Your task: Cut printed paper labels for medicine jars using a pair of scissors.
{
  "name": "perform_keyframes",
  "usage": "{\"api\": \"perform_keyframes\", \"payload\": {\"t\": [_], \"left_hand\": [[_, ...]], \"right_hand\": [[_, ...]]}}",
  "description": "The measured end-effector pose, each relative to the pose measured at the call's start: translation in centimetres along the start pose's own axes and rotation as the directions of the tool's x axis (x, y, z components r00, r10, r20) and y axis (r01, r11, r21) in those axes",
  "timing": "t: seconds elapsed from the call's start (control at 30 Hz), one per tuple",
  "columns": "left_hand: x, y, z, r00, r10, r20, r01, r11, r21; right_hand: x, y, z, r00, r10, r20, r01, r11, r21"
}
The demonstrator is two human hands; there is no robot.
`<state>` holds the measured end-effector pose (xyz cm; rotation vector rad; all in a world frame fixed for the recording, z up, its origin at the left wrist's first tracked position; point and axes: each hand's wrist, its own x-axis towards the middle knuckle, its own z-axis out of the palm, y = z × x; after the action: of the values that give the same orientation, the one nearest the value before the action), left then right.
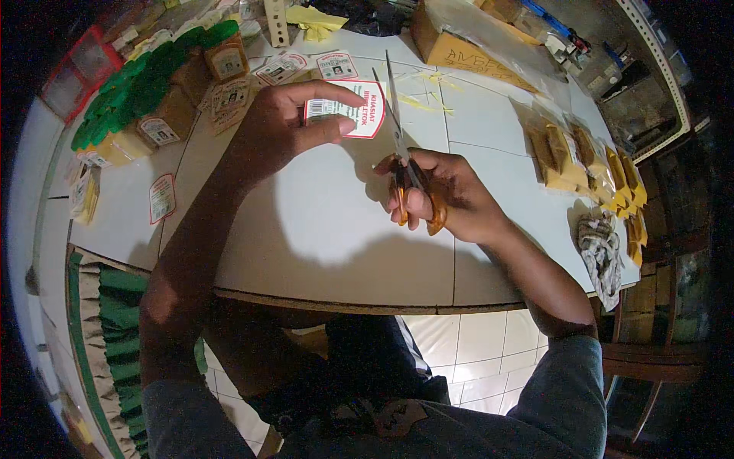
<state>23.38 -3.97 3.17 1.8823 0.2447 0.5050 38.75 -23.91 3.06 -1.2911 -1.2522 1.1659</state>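
Between the thumb and fingers of my left hand [281, 117] is a printed paper label [371, 112] with a red border and a barcode. My right hand [459, 195] grips a pair of scissors [399, 140] by amber-coloured handles, and their slim metal blades point away from me, slightly parted. The blades stand just right of the label's curved end; whether they touch it I cannot tell. Beyond my left hand lie more printed labels [337, 66] on the white tiled tabletop [321, 212]. Thin yellow paper strips [424, 103] are scattered behind the scissors.
At left stand several packed containers with green lids [132, 80], a single label [163, 198] and a label stack [86, 195]. Filled yellow-brown packets [559, 152] and a crumpled cloth [599, 246] line the right edge. A cardboard box [470, 60] bearing handwriting sits at the back.
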Motion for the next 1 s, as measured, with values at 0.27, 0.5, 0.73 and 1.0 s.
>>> {"api": "perform_keyframes", "payload": {"t": [0.27,0.5,0.73,1.0], "left_hand": [[-0.25,0.49,0.36,0.999,-0.002,0.035,0.002,1.000,-0.005],[-0.35,0.44,0.41,0.997,0.065,0.044,-0.064,0.998,-0.025],[-0.46,0.66,0.26,0.996,0.067,0.063,-0.066,0.998,-0.016],[-0.29,0.18,0.22,0.996,0.055,0.075,-0.049,0.996,-0.081]], "right_hand": [[0.12,0.16,0.30,0.999,0.010,-0.038,-0.011,1.000,-0.021],[0.43,0.44,0.83,0.997,-0.023,-0.077,0.024,1.000,0.007],[0.35,0.13,0.94,0.996,-0.008,-0.090,0.008,1.000,-0.001],[0.40,0.62,0.72,0.997,-0.031,-0.076,0.031,0.999,-0.011]]}}
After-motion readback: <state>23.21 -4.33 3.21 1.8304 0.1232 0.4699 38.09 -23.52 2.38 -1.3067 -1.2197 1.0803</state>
